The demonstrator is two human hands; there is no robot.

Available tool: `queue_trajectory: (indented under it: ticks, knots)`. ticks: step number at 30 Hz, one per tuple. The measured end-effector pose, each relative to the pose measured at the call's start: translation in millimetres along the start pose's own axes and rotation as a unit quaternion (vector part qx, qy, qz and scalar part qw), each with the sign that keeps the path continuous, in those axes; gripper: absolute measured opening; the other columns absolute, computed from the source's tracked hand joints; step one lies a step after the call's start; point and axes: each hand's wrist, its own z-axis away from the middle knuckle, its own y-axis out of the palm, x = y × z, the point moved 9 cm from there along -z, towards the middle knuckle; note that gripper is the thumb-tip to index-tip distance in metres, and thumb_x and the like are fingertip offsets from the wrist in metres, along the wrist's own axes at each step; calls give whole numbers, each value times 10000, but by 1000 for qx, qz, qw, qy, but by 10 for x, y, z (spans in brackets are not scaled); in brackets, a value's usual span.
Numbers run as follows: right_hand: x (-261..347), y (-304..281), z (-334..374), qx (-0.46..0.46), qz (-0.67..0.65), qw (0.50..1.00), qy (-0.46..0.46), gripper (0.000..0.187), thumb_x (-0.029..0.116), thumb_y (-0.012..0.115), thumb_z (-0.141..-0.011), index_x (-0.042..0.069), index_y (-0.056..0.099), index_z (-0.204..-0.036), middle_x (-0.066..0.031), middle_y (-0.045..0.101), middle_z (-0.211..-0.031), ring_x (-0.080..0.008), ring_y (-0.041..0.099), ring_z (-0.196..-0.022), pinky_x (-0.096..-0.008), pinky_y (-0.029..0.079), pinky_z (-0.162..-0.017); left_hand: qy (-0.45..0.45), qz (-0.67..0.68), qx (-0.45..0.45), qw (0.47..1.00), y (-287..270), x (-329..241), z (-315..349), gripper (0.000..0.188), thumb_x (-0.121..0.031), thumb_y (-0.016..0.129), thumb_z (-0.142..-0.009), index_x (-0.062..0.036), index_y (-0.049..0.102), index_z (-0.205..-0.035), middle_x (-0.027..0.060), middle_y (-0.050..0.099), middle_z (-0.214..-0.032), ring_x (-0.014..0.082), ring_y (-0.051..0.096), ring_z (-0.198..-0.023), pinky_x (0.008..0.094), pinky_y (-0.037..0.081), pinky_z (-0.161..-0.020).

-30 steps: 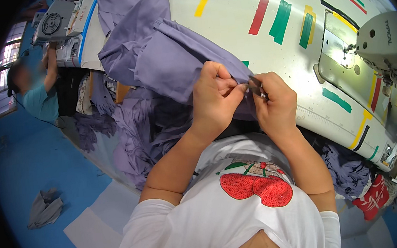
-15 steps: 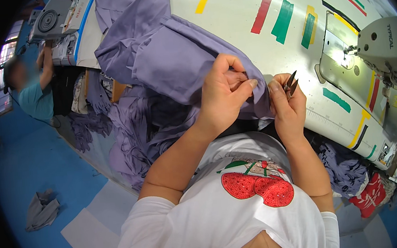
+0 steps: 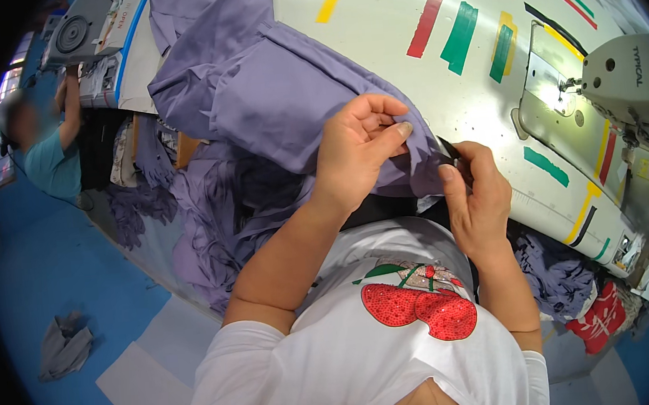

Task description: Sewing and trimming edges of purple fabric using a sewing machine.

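Observation:
A purple garment (image 3: 275, 83) lies in folds over the pale sewing table and hangs down its near edge toward my lap. My left hand (image 3: 351, 150) is closed in a pinch on the garment near its right-hand edge, thumb against the fingers. Just to the right, my right hand (image 3: 480, 196) is curled round small dark thread snips (image 3: 449, 147). Their blades point up and left, beside the cloth edge; most of the tool is hidden by the fingers. Whether the blades touch the cloth, I cannot tell.
A sewing machine head (image 3: 630, 83) stands at the right of the table (image 3: 379, 36), which carries coloured tape strips. Purple cloth piles (image 3: 213, 212) hang at the left and lower right. Another person (image 3: 50, 157) works at the far left. A grey cloth (image 3: 65, 347) lies on the blue floor.
My right hand has turned, bringing the snips from pointing up and right to pointing left at the garment's edge. My left hand keeps its pinch, shifted slightly left.

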Motion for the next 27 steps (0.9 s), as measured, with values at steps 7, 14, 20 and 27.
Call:
queue_trajectory:
  ticks: [7, 14, 20, 27]
  knots:
    - [34, 26, -70, -33, -7, 999, -13, 194, 163, 707, -874, 13, 604, -942, -114, 584, -721, -236, 571, -558, -332, 443, -526, -17, 57, 3, 998, 30, 12, 25, 189, 35, 626, -877, 21, 581, -1060, 64, 650, -906, 96, 631, -776, 234, 538, -701]
    - [61, 77, -114, -36, -21, 999, -17, 178, 152, 706, -876, 12, 611, -931, -116, 587, -709, -243, 578, -555, -332, 444, -521, -18, 47, 13, 999, 42, 17, 37, 191, 32, 632, -876, 24, 581, -1060, 64, 641, -910, 93, 626, -779, 231, 535, -696]
    - [28, 77, -84, -31, -53, 998, -21, 161, 134, 700, -879, 8, 610, -924, -110, 587, -698, -224, 570, -552, -314, 435, -517, -29, 58, 12, 998, 39, 49, 52, 190, 29, 633, -877, 24, 583, -1060, 58, 634, -907, 87, 619, -769, 225, 529, -689]
    - [-57, 46, -71, -27, -88, 995, 46, 193, 170, 694, -890, 1, 606, -918, -115, 599, -714, -208, 580, -579, -298, 455, -544, 12, 11, -5, 1000, 6, 15, 64, 210, 50, 638, -864, 18, 578, -1063, 50, 635, -915, 65, 604, -751, 201, 504, -675]
